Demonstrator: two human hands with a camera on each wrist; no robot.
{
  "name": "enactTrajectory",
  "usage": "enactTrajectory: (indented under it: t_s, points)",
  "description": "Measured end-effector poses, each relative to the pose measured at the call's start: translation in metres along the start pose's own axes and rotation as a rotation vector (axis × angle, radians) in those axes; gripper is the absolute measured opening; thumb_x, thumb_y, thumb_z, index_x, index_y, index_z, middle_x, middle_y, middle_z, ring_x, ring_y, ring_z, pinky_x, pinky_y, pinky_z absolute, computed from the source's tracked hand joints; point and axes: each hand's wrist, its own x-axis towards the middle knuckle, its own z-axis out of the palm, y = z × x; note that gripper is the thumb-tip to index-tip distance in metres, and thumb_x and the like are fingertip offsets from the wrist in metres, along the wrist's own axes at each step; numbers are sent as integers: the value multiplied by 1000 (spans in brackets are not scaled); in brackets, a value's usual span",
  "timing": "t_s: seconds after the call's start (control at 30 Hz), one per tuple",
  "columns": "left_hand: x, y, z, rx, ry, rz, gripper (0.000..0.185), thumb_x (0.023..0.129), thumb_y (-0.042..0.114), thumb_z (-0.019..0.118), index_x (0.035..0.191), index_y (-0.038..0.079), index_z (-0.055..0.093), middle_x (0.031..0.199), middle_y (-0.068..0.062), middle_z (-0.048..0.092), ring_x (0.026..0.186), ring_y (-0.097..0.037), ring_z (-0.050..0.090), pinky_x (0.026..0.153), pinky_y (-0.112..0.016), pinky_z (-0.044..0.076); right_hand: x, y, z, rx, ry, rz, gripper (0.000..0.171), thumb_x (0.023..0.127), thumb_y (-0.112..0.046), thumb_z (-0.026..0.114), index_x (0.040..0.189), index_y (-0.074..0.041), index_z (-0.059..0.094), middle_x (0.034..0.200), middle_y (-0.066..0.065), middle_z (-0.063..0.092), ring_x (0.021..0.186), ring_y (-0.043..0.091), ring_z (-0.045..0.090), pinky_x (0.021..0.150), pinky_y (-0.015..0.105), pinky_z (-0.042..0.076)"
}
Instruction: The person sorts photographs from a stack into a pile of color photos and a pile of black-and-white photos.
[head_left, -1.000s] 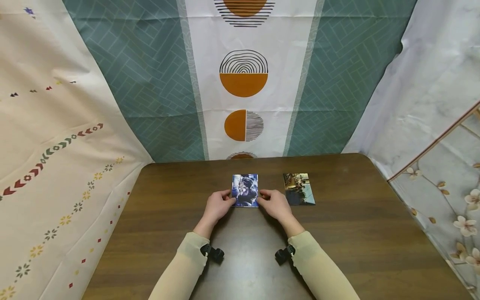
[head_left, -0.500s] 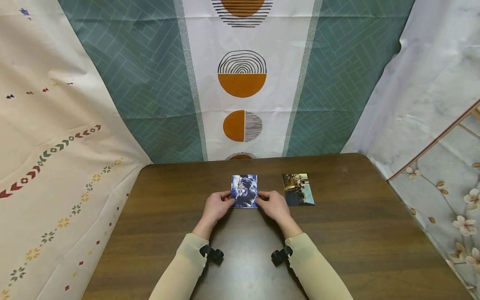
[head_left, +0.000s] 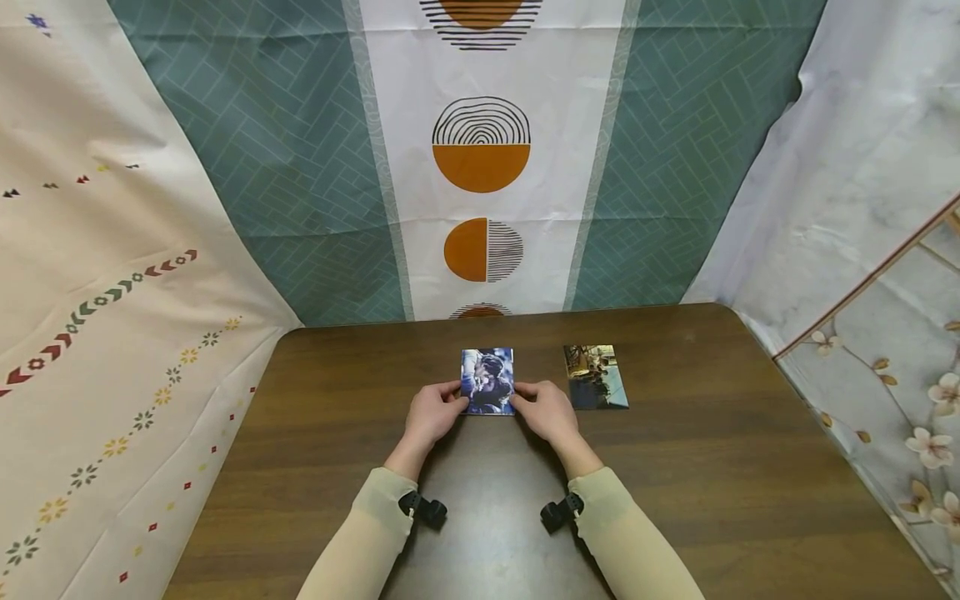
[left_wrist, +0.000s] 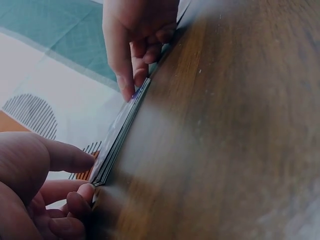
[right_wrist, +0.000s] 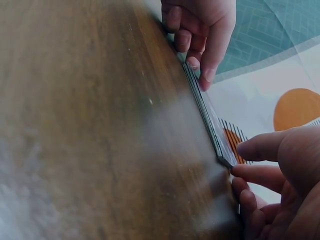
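Since the earlier frame, the right forearm [head_left: 633, 533] is being shifted slightly inward. At frame centre, the card stack [head_left: 487, 381] is being pinched, grips nearly closed, at opposite edges by the left hand [head_left: 432, 412] and right hand [head_left: 550, 411]. Its layers could be skewed by uneven squeezing. Right of centre, another card [head_left: 597, 379] is being borne by the table [head_left: 712, 442].

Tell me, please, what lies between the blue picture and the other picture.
The head view shows the right hand, touching the blue picture, and bare table beyond it.
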Motion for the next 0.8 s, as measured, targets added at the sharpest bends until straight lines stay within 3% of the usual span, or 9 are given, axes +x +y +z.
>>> enactTrajectory:
  t_s: [0.43, 0.8]
  points:
    - [-1, -1, 1, 20, 9, 8, 42, 96, 20, 78, 134, 2, 74, 78, -1, 59, 72, -19, 53, 68, -34, 39, -3, -1, 2, 13, 27, 6, 35, 101, -31, 71, 131, -15, 80, 133, 15, 71, 129, 37, 63, 106, 57, 48]
    - [-4, -1, 1, -31, 14, 4, 44, 95, 17, 78, 136, 1, 73, 80, -1, 60, 75, -19, 53, 70, -35, 41, -4, -3, 0, 78, 13, 3, 36, 102, -29, 71, 132, -13, 78, 136, 16, 71, 130, 40, 63, 108, 58, 47]
